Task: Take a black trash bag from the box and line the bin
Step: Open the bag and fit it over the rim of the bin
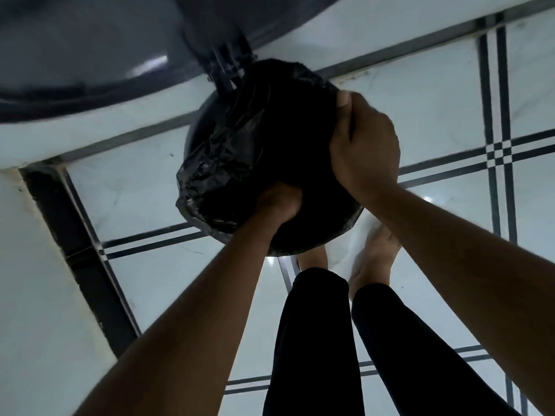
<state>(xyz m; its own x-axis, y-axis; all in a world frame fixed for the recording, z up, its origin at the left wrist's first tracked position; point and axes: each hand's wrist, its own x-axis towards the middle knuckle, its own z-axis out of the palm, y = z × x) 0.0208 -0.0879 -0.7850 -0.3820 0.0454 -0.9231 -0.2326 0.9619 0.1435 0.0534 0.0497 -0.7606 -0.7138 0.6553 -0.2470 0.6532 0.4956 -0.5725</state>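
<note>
A round dark bin [318, 246] stands on the tiled floor, seen from straight above, with its grey lid [75, 55] swung up and back on a hinge [226, 66]. A crinkled black trash bag [228, 145] fills the bin's mouth and drapes over its left rim. My left hand [280, 202] reaches down inside the bag; its fingers are hidden in the dark plastic. My right hand [363, 142] grips the bag's edge at the right rim, fingers closed over it. The box is not in view.
White floor tiles with dark double stripes [498, 151] surround the bin. A white wall [39, 280] with a dark skirting strip [78, 244] runs along the left. My bare feet [375, 259] and black trouser legs [312, 340] stand just behind the bin.
</note>
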